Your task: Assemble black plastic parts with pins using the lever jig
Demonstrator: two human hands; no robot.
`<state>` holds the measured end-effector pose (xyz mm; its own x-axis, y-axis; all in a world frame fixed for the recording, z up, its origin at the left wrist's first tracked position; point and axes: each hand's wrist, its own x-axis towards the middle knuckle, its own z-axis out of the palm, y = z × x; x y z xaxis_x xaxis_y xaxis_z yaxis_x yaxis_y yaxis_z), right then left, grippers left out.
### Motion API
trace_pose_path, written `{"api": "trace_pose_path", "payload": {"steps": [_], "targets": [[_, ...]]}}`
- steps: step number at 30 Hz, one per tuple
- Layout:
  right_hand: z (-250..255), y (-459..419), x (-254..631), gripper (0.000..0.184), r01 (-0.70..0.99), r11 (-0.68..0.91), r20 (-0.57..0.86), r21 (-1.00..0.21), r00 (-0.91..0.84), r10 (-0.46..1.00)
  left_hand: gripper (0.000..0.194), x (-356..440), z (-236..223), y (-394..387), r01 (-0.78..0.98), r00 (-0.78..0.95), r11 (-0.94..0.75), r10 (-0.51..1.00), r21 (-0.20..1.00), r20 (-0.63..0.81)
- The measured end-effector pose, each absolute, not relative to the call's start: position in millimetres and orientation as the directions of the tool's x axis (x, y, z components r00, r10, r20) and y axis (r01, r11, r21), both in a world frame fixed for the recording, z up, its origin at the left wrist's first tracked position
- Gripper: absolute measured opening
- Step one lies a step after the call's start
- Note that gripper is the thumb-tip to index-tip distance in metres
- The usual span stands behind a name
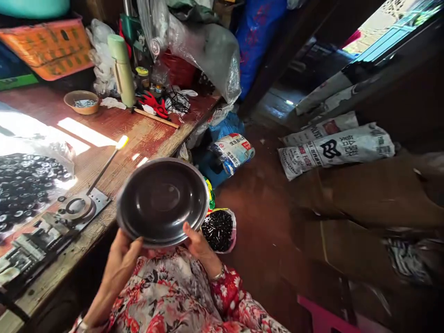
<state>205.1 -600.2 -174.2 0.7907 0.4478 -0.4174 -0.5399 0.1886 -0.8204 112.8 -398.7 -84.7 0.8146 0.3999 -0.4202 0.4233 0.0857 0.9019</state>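
A dark, shiny round basin (163, 199) with a paler rim is held over my lap, beside the workbench edge. My left hand (123, 256) grips its near left rim, thumb on top and the other fingers underneath. At the near right rim, my right hand (198, 243) holds it the same way, with its thumb over the edge. Nothing shows inside the basin. Just beyond my right hand, on the floor, stands an open bag of small black parts (219, 230). Left of the basin, a metal hand-lever fixture (78, 208) is mounted on the bench.
On the wooden workbench (138, 138) lie a heap of black round parts (31, 185), a bowl of metal pins (83, 102), a hammer (156, 117) and a green thermos (121, 69). Printed sacks (336, 148) and flattened cardboard (364, 194) lie on the right. A pink stool (319, 314) stands low right.
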Motion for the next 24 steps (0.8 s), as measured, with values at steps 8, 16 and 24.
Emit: {"api": "trace_pose_path", "payload": {"steps": [8,16,24], "targets": [[-232,-675,270,0.071,-0.548,-0.269,-0.479,-0.792,0.831,-0.284,0.076,204,-194,-416,0.441,0.897,-0.212,0.093,0.872,-0.432],[-309,-672,342,0.075,-0.523,-0.743,-0.414,-0.416,0.837,-0.357,0.07,286,-278,-415,0.624,0.778,-0.374,0.212,0.686,-0.592],[-378,-610,402,0.073,-0.415,-0.89,-0.499,-0.188,0.821,-0.277,0.049,342,-320,-428,0.724,0.688,-0.219,0.295,0.654,-0.663]]}}
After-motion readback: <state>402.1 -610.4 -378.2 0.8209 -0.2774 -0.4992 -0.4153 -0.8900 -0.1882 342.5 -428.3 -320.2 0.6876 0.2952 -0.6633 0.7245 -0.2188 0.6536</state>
